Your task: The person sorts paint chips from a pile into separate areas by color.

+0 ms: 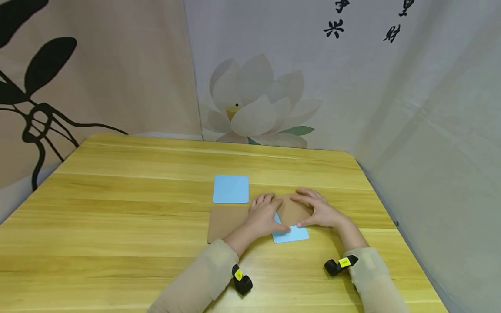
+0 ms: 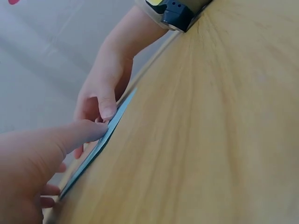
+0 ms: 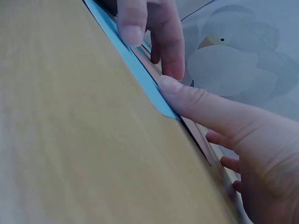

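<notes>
A brown square card (image 1: 292, 211) lies askew over a light blue card (image 1: 291, 235), whose near strip and a left corner show. My right hand (image 1: 318, 212) curves across the brown card, thumb on its near edge and fingers at its far side. With straight, spread fingers, my left hand (image 1: 266, 219) rests beside the pair, and its thumb (image 2: 91, 130) touches the blue card. Both thumbs come close together along the near side, as the right wrist view also shows. Part of a second brown card (image 1: 227, 221) is hidden under my left hand.
Another light blue card (image 1: 231, 189) lies flat farther back on the wooden table (image 1: 117, 208). Curtains with printed flowers and writing (image 1: 262, 100) hang behind the table's far edge. A black camera (image 1: 242, 282) is strapped at each wrist.
</notes>
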Tool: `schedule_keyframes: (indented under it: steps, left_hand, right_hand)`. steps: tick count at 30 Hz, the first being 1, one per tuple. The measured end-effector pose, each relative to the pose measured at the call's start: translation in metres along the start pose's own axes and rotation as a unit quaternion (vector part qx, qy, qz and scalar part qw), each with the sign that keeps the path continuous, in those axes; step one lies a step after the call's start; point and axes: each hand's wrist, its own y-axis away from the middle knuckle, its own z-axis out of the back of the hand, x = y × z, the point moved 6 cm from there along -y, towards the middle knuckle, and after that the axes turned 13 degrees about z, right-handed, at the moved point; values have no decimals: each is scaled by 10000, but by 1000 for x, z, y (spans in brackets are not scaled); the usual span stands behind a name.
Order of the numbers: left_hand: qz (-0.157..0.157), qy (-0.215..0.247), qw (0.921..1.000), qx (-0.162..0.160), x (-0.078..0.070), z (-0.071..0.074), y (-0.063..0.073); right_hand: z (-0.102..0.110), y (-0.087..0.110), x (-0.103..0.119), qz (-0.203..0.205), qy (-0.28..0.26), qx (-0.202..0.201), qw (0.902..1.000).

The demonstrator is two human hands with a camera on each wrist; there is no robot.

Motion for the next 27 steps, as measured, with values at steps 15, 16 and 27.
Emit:
schedule_keyframes:
  steps: [15,16,27]
  left_hand:
    - [-62,-16,9999,-155,1,0,-4]
    - [-69,-17,9999,-149,0,0,-4]
    - [-146,-21,9999,29,0,-2,-3]
  right_hand:
    - [-1,0,2,-78,-73,-64,9999]
    - [-1,0,2,-87,-67,-63,9999]
    - [-2,1,7,-343,-22,15,9994]
